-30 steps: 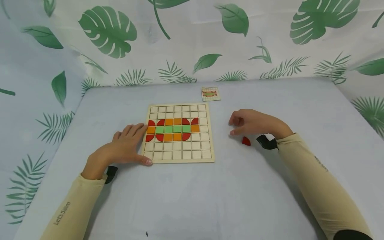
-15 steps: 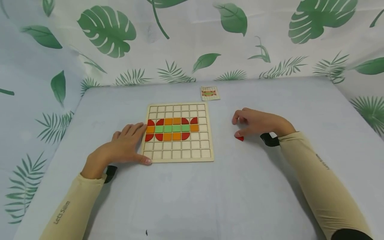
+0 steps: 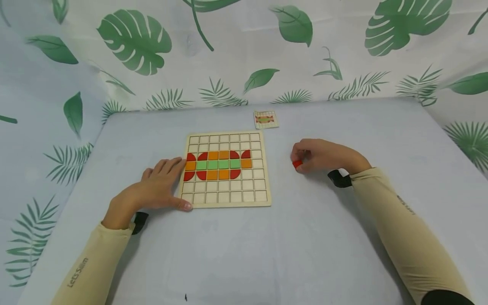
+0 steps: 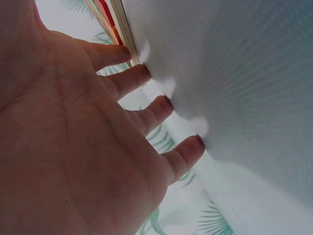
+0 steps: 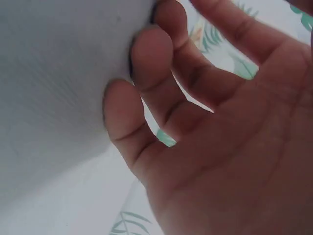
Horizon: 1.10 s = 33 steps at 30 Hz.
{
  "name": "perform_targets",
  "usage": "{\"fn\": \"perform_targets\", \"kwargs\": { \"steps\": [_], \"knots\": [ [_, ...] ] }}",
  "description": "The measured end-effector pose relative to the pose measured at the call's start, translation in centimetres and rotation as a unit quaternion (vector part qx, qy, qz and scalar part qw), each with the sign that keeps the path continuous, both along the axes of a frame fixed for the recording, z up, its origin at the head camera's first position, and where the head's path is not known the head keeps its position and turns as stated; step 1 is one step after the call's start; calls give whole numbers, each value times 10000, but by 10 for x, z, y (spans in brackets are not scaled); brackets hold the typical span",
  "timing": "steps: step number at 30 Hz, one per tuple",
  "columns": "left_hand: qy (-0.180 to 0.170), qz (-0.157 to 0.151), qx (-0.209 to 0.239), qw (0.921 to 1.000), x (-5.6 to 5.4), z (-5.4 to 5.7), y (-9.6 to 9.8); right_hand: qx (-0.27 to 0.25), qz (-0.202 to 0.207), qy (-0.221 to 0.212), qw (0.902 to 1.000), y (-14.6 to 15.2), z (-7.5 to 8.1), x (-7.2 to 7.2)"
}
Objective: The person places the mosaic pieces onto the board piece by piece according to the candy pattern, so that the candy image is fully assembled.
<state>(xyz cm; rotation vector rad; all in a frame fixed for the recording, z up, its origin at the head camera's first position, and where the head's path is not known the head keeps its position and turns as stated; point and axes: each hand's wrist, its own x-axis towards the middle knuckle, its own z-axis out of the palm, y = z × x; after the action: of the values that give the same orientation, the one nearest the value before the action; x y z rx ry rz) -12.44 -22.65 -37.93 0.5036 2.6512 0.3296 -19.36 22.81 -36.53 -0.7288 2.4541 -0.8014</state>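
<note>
A square wooden grid board [image 3: 249,196] lies flat on the table, with red quarter-round, orange square and green square tiles [image 3: 218,164] set in its middle rows. My left hand [image 3: 160,185] rests at the board's left edge, thumb at the near corner and fingers spread; in the left wrist view the fingertips [image 4: 191,147] touch the tabletop and the board's side. Right of the board, my right hand [image 3: 324,156] pinches a small red tile [image 3: 297,164] between thumb and fingers. That tile is out of sight in the right wrist view, where the curled fingers [image 5: 152,56] show.
Behind the board's right corner lies a small card [image 3: 266,120] printed with a similar coloured pattern. A leaf-print cloth [image 3: 228,51] hangs along the back of the white-covered table [image 3: 236,254]. A small dark mark [image 3: 186,297] shows near the front.
The red tile lay on the table beneath my right hand; now it is pinched in the fingertips and has moved left toward the board. My left hand stays in place.
</note>
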Motion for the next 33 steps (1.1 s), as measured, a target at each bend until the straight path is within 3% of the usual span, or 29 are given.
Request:
{"fn": "perform_targets", "kwargs": {
  "steps": [4,7,16,25,33],
  "knots": [
    [2,3,-10,10000,0,1,0,193,-184,295,9992,-7,-1,0],
    [2,1,-6,10000,0,0,1,302,-258,276,9988,-9,-1,1],
    [17,9,-47,10000,-2,-1,1,67,124,110,9998,-9,0,1],
    [-72,80,32,9999,0,0,0,36,83,364,9993,-14,1,2],
    [-68,93,60,9999,1,0,0,-1,-106,29,9999,-19,2,1]
  ]
}}
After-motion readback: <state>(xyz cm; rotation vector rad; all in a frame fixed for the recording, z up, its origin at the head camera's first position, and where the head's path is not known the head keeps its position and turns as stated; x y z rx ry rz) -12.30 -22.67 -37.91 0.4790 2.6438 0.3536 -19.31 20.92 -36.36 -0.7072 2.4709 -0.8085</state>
